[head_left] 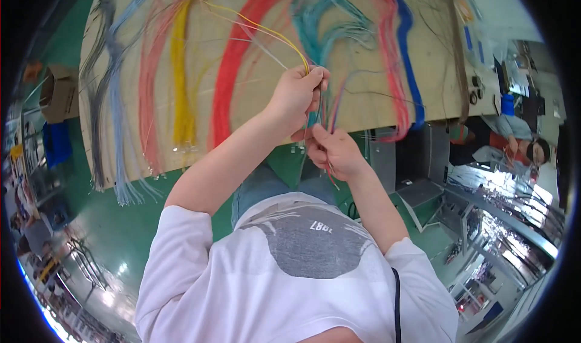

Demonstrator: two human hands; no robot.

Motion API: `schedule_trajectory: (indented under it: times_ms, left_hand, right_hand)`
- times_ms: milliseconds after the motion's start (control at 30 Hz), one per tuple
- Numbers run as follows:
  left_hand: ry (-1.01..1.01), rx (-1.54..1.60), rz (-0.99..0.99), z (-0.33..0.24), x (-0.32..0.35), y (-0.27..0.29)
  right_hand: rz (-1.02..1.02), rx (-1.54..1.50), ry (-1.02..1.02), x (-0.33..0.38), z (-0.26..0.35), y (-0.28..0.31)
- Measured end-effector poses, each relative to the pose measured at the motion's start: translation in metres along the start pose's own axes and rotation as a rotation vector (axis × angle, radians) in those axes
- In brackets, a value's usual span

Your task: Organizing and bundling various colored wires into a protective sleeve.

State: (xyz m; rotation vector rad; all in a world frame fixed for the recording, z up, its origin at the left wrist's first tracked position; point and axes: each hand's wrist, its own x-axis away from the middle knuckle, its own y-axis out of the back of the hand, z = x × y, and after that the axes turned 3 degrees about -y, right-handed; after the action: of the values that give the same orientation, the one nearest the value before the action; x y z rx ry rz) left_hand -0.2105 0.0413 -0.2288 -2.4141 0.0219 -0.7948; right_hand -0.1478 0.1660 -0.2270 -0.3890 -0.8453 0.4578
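Glossy plastic-coated wires (254,25), matt pale wooden board (357,110), shiny green floor (130,228)

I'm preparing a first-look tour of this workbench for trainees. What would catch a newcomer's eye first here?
First, the bright wire bundles fanned across the board at the top: a thick red bundle in the middle, a yellow bundle to its left, a teal bundle to its right. Next, just below the board's near edge, the left hand and right hand pinch a few thin wires together.

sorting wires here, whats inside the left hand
The left hand is closed around a thin bundle of wires, yellow among them, running up over the board. The gripped lengths are hidden by the fingers.
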Motion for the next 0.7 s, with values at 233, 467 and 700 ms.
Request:
schedule_trajectory:
  times_ms: [233,467,700]
  left_hand:
    - [0.071,-0.069,0.097,0.062,-0.027,-0.118]
    - [-0.077,-0.304,-0.184,0.117,-0.019,-0.156]
    - [0.33,-0.209,0.063,0.123,0.003,-0.138]
  right_hand:
    - [-0.182,0.265,0.0,0.08,0.032,0.121]
    - [-0.16,-0.124,0.152,0.095,0.07,0.197]
    - [-0.306,0.138,0.173,0.05,0.083,0.178]
